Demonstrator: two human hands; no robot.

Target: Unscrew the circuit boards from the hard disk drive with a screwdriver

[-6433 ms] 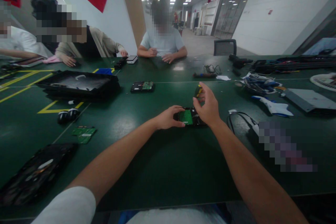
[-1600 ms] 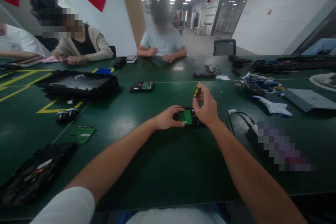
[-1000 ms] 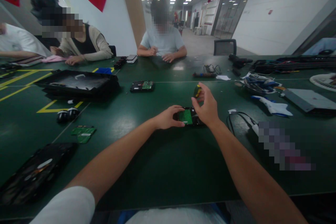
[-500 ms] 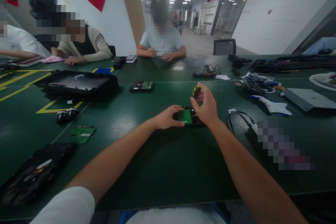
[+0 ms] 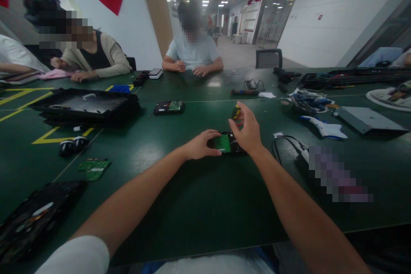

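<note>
Head view across green table (image 5: 199,205): left of small black device (image 5: 227,143) with exposed green board, stacked black trays (image 5: 86,105); beyond device, second opened unit (image 5: 168,107). Left hand (image 5: 201,144) clamped on device's left edge, right hand (image 5: 245,130) closed round yellow-and-black screwdriver (image 5: 236,112) held upright over device's right end. Barely shifted against half a second ago, grip and tool unchanged, suggesting same screw under work.
</note>
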